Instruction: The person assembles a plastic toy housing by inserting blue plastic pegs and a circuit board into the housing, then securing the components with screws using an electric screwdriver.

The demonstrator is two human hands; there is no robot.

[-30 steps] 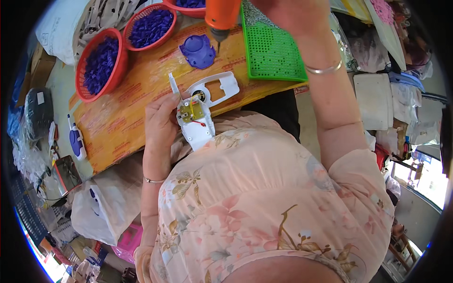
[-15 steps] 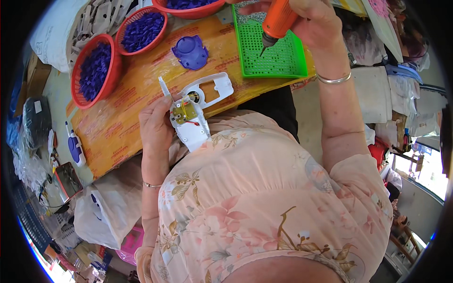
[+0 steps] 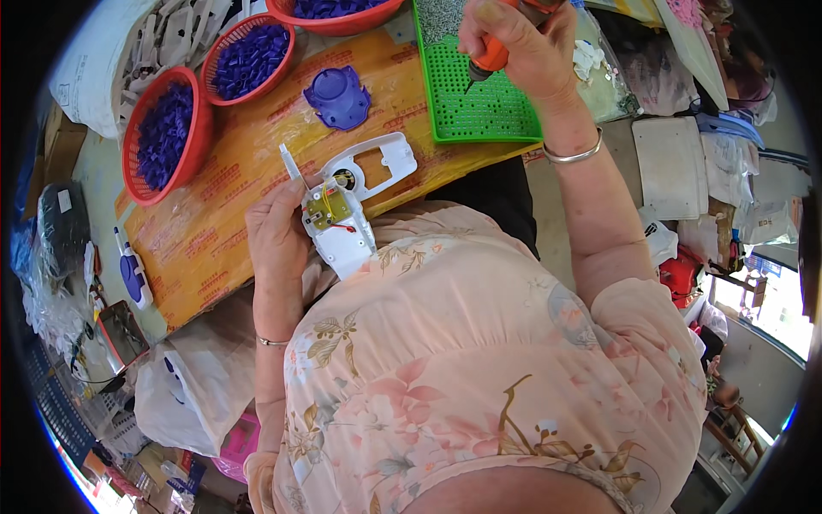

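Observation:
My left hand (image 3: 278,230) grips a white plastic housing (image 3: 348,250) at the table's near edge. Inside that housing sits a small circuit board (image 3: 328,208) with yellow and red wires. A white ring-shaped frame (image 3: 396,158) with a rectangular opening adjoins its far end. My right hand (image 3: 535,60) is closed around an orange electric screwdriver (image 3: 491,56), partly hidden by the fingers. Its thin bit points down and left above the green perforated tray (image 3: 488,139). Small metal screws (image 3: 441,24) are heaped at the tray's far end. Beyond the housing lies a purple plastic shell (image 3: 338,96).
Several red baskets (image 3: 204,141) of small purple parts line the far left of the table. A purple-and-white device (image 3: 134,272) and a phone (image 3: 122,332) lie at the left. White plastic pieces (image 3: 175,38) fill a bag at the back. Orange film (image 3: 248,171) covers the tabletop.
My right hand has moved left, and the screwdriver now tilts flatter, with its bit slightly farther left over the tray. The left hand keeps the housing in nearly the same place.

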